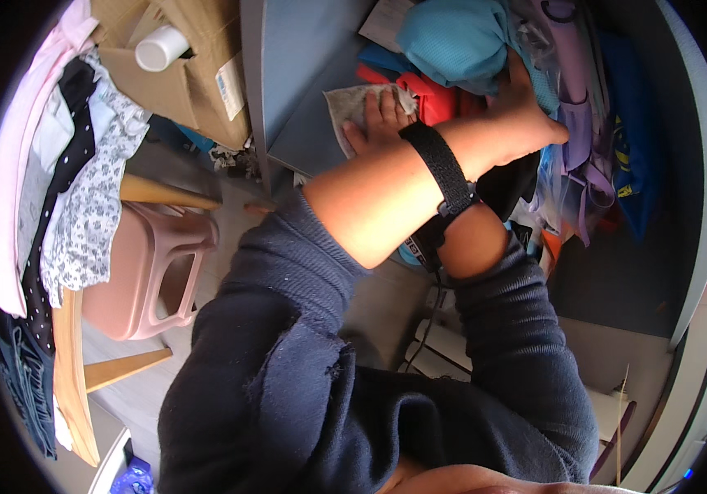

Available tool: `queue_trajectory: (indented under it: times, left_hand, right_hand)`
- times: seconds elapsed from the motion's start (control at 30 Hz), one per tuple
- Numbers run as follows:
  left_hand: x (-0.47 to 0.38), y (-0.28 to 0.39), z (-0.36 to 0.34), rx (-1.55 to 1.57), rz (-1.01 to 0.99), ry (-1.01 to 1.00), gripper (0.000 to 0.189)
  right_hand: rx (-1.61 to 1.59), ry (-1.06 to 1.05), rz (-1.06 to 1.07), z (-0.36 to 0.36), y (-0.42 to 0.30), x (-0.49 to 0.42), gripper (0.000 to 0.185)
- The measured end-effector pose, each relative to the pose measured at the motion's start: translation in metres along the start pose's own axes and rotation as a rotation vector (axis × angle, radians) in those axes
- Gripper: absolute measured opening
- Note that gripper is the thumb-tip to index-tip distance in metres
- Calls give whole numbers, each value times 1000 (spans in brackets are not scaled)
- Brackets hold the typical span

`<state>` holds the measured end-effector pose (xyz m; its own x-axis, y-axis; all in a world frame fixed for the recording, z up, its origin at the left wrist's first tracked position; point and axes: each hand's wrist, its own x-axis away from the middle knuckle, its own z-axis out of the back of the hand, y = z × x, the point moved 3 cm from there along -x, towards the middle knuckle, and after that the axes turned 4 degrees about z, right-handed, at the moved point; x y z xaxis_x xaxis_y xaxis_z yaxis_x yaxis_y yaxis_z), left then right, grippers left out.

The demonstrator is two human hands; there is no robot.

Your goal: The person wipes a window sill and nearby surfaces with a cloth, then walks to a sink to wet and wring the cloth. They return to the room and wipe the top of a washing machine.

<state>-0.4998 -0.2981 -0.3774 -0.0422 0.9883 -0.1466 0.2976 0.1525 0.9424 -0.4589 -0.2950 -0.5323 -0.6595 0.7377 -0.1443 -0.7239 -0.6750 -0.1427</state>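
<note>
My forearms cross, the left one on top. My left hand, a black strap on its wrist, reaches to the right against a turquoise fabric bundle. Its fingers go partly out of sight under the fabric and hold it up, while the thumb points out to the right. Beneath my left forearm, my right hand comes out on the left. With fingers spread, it presses a greyish-white cloth onto the grey shelf board. Red fabric lies beside that cloth, under the turquoise bundle.
Purple straps and a blue bag crowd the compartment's right side, near its grey side panel. A cardboard box with a white container stands left. Below it are a pink plastic stool and a wooden chair hung with clothes.
</note>
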Motion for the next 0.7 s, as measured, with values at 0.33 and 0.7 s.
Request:
queue_trajectory:
  times: [0.33, 0.7]
  left_hand:
    - [-1, 0, 36, -161, 403, -508, 46]
    - [7, 25, 49, 17, 606, -400, 74]
  right_hand:
    - [107, 81, 219, -2, 8, -65, 69]
    - [-75, -50, 116, 14, -30, -44, 61]
